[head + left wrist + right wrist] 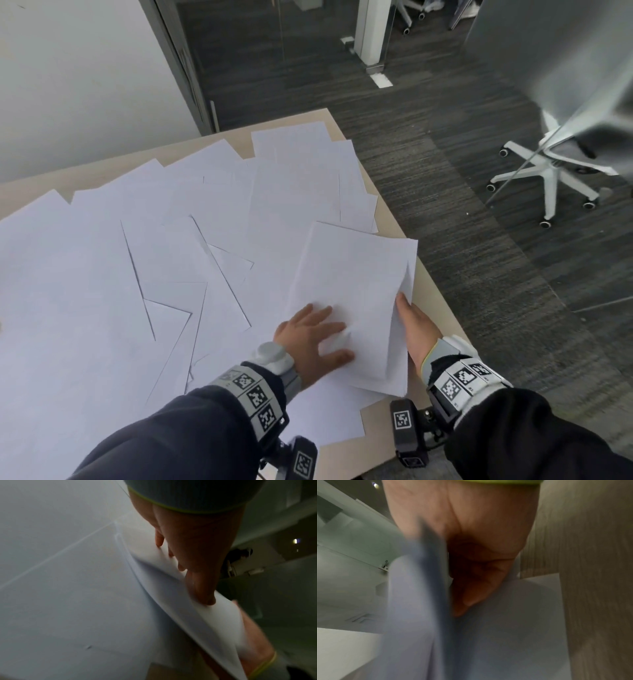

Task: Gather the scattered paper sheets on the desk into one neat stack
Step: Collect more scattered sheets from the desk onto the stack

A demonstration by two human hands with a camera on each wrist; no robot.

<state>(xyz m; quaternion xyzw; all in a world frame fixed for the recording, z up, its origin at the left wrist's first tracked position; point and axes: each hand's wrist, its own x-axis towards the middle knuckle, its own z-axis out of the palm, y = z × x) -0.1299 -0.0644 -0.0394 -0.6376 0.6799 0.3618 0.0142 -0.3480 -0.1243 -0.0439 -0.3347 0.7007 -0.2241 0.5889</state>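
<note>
early going here: most of the white sheets (144, 246) lie scattered and overlapping across the desk (387, 219), fanned out toward the far edge and all down the person's left side, so the bulk of the gathering looks undone. what's been started is a small bundle (352, 294) at the near right corner of the desk, a few sheets lying roughly on top of one another but not squared, corners poking out at the near end. the left hand (313, 342) lies flat on top of that bundle, fingers spread and straight, thumb out to the side, pressing the paper down; the left wrist view shows the fingers (204, 588) laid along a lifted paper edge. the right hand (416, 329) comes in at the bundle's right edge, just by the desk's edge, with its fingers slipped in under the raised sheets; the right wrist view is blurred, but it shows fingers (471, 596) tucked between layers of paper, so it reads as holding that edge, though how firmly i cannot tell. so the bundle sits right between the two hands, under one and gripped at the side by the other, while the loose sheets lie well to the left and beyond. my call: barely begun, nearly all the sheets left to collect, then squaring up.
</note>
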